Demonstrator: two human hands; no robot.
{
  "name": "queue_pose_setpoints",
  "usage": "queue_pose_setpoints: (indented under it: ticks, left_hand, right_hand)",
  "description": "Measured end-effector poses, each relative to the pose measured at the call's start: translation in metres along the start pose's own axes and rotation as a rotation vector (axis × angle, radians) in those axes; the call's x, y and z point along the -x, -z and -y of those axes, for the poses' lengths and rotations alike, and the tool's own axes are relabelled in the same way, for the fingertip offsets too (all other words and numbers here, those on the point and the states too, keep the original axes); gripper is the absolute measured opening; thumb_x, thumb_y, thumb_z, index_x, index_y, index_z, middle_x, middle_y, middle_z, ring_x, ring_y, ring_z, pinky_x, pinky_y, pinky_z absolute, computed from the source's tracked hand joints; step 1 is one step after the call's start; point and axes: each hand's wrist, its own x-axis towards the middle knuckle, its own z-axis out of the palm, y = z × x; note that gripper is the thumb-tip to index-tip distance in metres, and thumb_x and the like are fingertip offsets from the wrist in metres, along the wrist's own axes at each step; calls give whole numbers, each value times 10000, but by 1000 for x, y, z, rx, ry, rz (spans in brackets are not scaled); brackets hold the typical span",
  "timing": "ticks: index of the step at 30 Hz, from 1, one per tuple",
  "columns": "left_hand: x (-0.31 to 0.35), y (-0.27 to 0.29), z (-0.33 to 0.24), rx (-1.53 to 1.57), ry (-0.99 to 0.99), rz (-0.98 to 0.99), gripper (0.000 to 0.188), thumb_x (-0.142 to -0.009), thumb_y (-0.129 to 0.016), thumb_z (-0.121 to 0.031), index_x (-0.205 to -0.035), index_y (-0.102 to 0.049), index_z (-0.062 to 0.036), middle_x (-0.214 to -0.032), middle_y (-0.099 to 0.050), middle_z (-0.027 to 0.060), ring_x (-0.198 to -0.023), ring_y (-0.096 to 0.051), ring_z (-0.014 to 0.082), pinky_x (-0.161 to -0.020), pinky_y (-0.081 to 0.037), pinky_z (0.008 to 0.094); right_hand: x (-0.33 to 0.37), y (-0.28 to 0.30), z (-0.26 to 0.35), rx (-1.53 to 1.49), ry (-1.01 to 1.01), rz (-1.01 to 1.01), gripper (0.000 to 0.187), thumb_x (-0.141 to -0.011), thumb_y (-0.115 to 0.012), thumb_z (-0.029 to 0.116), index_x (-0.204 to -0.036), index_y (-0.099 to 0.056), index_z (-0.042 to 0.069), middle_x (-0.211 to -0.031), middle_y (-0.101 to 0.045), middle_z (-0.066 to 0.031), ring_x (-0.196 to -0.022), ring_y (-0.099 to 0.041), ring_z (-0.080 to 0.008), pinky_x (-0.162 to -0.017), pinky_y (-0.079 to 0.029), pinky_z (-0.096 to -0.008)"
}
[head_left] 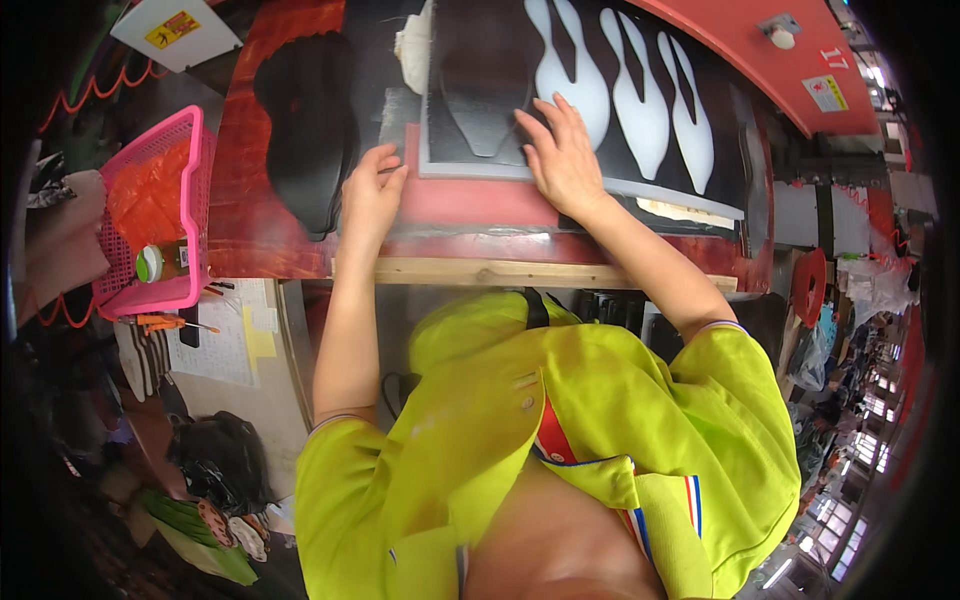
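The red table [258,256] spans this cluttered workshop, and there's the black sheet [618,168] beneath the right grip [566,165], fingers splayed, nothing pinched! Looks light and bendy, best lifted by its near edge. The left grip [372,202]: loosely curled, empty; black pieces [310,130] left of it. Beyond the right, a red machine [740,45] crowds in.

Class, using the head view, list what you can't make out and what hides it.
All in the head view:
Leftmost pale shape: lower tip hidden by the right hand; far end cut off by the upper edge.
Left hand: palm turned away, so anything inside is hidden.
Pink basket: its bottom, mostly covered by orange plastic.
Papers: writing too small.
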Motion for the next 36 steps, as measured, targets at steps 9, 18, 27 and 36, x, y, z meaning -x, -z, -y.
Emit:
queue_pose_setpoints:
  ticks: [9, 18, 27, 36]
  left_hand:
    - [1, -19, -39, -135, -166, -273, 317, -912, -588, -108, -1205, -578, 15, -1091, -660, 212, -956, -673, 300, -813, -528, 369]
    - [-72, -53, -104, -326, -97, -94, 583, -849, -695, -290, -1285, -511, 52, -1174, -628, 241, -1090, -626, 339, -917, -497, 393]
    - [-166, -66, -83, -139, 44, -13, 333, -834, -732, -247, -1009, -694, 34, -805, -695, 62, -753, -639, 128, -724, -490, 267]
    - [-162, -40, -98, 558, 104, 249, 411, -818, -755, -68, -1188, -581, -29, -784, -649, -25, -657, -546, 35, -584, -381, 177]
  right_hand:
    - [34, 39, -29, -546, -232, -249, 346, -878, -599, 68, -1220, -549, 48, -1269, -487, -172, -1191, -493, -358, -977, -434, -410]
    - [86, 68, -71, -821, -443, -221, 192, -863, -567, -40, -1037, -642, -2, -1107, -598, -123, -953, -627, -215, -766, -536, -292]
    - [-6, 51, -66, -986, -316, -56, 190, -890, -573, 79, -1046, -647, -1, -1011, -659, -117, -905, -671, -208, -777, -544, -314]
    - [-179, -30, -84, -1100, -918, 92, 473, -877, -663, 179, -1253, -527, -73, -1213, -596, -184, -1103, -586, -233, -964, -462, -342]
